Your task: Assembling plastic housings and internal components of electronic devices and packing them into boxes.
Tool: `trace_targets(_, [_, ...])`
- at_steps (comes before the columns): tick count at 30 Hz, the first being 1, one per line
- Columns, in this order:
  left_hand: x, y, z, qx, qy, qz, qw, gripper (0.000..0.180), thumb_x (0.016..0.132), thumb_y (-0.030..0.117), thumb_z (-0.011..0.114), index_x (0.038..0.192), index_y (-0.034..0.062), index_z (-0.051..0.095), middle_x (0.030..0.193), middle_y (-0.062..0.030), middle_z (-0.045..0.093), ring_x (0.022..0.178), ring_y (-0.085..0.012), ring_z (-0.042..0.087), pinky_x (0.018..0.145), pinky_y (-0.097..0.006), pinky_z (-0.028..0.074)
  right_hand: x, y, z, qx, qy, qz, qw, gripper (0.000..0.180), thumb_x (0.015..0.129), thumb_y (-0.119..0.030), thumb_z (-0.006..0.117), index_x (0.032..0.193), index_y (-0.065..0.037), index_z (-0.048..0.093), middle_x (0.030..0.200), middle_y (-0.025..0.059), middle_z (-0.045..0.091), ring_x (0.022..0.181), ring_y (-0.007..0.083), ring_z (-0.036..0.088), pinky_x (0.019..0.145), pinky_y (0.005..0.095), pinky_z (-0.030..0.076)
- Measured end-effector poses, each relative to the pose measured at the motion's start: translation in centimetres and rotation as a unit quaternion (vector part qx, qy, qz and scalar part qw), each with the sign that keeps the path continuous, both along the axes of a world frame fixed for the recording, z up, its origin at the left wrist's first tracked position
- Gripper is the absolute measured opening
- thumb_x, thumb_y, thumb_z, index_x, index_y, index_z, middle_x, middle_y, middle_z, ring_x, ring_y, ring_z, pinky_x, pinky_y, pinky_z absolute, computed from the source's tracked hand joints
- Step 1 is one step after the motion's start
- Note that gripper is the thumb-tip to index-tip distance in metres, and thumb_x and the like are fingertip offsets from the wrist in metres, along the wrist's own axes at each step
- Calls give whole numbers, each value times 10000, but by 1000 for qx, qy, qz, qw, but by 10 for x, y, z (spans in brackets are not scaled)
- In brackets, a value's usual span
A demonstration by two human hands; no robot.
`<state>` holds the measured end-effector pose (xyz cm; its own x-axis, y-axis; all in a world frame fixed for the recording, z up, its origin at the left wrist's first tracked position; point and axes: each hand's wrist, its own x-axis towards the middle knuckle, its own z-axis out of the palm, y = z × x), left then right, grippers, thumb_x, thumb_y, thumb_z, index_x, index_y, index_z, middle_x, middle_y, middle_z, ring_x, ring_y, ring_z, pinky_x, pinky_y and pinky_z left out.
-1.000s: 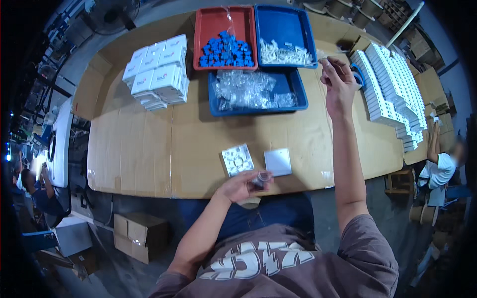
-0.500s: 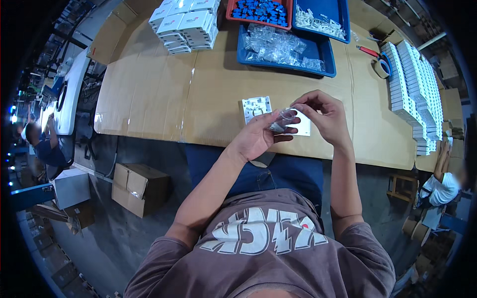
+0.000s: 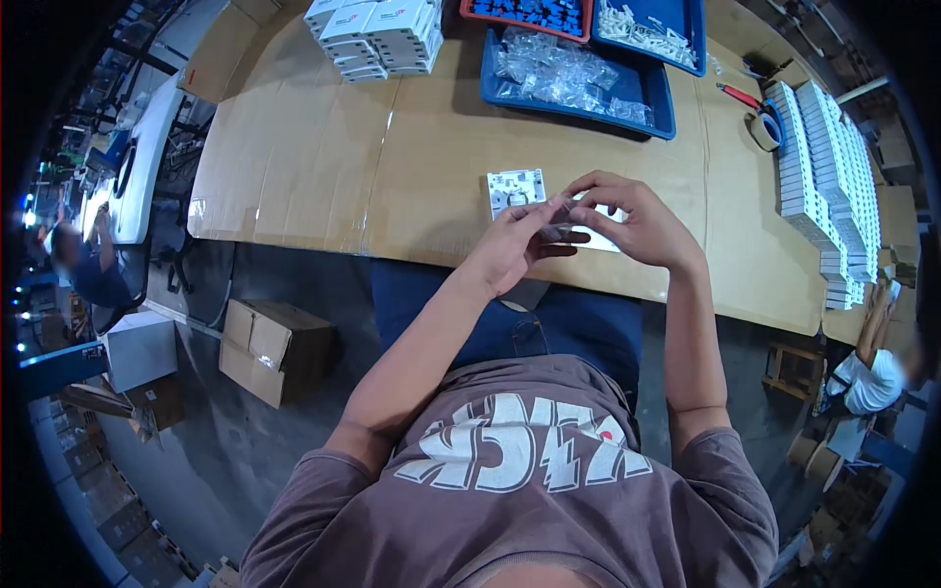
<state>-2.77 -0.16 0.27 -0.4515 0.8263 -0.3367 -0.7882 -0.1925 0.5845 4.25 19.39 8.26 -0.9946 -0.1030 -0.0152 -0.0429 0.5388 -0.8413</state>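
My left hand (image 3: 507,247) is closed on a small clear plastic bag (image 3: 557,233), thumb on top and fingers beneath. The fingers of my right hand (image 3: 642,223) pinch the bag's upper edge, so both hands meet at it. What lies inside the bag is too small to make out. Just beyond my left hand, a white plastic panel (image 3: 514,183) with moulded details lies on the cardboard-covered table. A second flat white piece (image 3: 606,239) shows partly under my right hand.
A blue tray (image 3: 580,119) of clear bags stands at the back. Behind it are a red tray (image 3: 586,32) of blue parts and a blue tray (image 3: 700,34) of white pieces. White stacks (image 3: 377,44) stand left, more stacks (image 3: 828,162) right, beside tape (image 3: 763,131).
My right hand has come lower and closer to my left, its fingers now against the bag. The table scene has shifted slightly upward and right in view.
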Motion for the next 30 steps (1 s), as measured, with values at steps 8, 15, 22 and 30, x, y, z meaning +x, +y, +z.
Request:
trace_targets(8, [6, 1, -2, -137, 351, 40, 925, 382, 1072, 305, 577, 1131, -50, 704, 969, -95, 755, 889, -161, 723, 858, -292, 562, 4, 2, 2, -13, -87, -46, 995, 134, 899, -106, 754, 1005, -24, 744, 956, 43, 734, 850, 143, 670, 742, 300, 493])
trace_targets(15, [8, -1, 0, -135, 404, 76, 902, 293, 1043, 227, 628, 1090, -50, 712, 903, -77, 754, 816, -125, 702, 786, -262, 542, 10, -11, -25, -232, 2, -173, 957, 186, 898, -18, 762, 1058, 15, 672, 923, 49, 708, 865, 98, 667, 780, 231, 543])
trace_targets(22, [10, 0, 17, -130, 385, 213, 889, 192, 989, 153, 712, 1095, -6, 731, 993, -49, 731, 926, -103, 674, 862, -253, 522, 13, -36, -38, -296, 57, -224, 927, 330, 902, 20, 748, 1202, 12, 613, 962, 42, 693, 857, 84, 652, 706, 219, 525])
trace_targets(30, [7, -1, 11, -139, 374, 232, 887, 213, 948, 178, 757, 1036, -15, 742, 937, -57, 760, 890, -119, 695, 830, -275, 539, 13, -48, -45, -332, 59, -275, 900, 382, 898, -6, 762, 1251, 5, 615, 981, 36, 708, 843, 72, 652, 625, 204, 479])
